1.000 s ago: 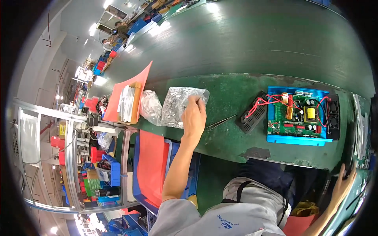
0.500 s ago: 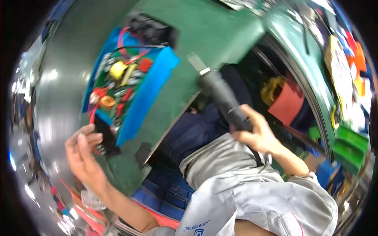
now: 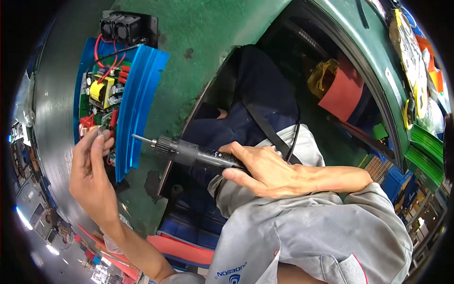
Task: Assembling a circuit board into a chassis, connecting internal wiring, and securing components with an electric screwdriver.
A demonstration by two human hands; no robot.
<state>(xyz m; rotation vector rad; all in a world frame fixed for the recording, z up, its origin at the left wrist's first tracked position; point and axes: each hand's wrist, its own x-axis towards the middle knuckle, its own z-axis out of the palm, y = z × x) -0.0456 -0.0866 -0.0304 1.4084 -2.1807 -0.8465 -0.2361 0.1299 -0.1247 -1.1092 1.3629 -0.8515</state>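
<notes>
My right hand [image 3: 260, 173] is wrapped around a black electric screwdriver [image 3: 189, 154]. Its metal bit points left and ends just beside the blue finned metal housing [image 3: 142, 99], which lies on the bench. Inside that housing sits a green circuit board with a yellow transformer [image 3: 100, 91], red parts and red wires. Over the near end of the housing is my left hand [image 3: 94, 175], thumb and fingers pinched together. Whatever is between those fingertips is too small to make out. At the housing's far end stands a black panel with two fans [image 3: 122, 29], wired to the board.
The green bench top [image 3: 198, 38] has a worn edge beside my lap. A coral-red sheet [image 3: 344, 92] and a yellow bag [image 3: 322, 78] lie under the bench at right. Green bins [image 3: 423, 158] and yellow-handled tools [image 3: 409, 113] are at the far right.
The screwdriver has swung from pointing forward to pointing left, toward the housing. My left hand has moved slightly forward, its fingertips now over the housing's near end. The view has shifted and sharpened.
</notes>
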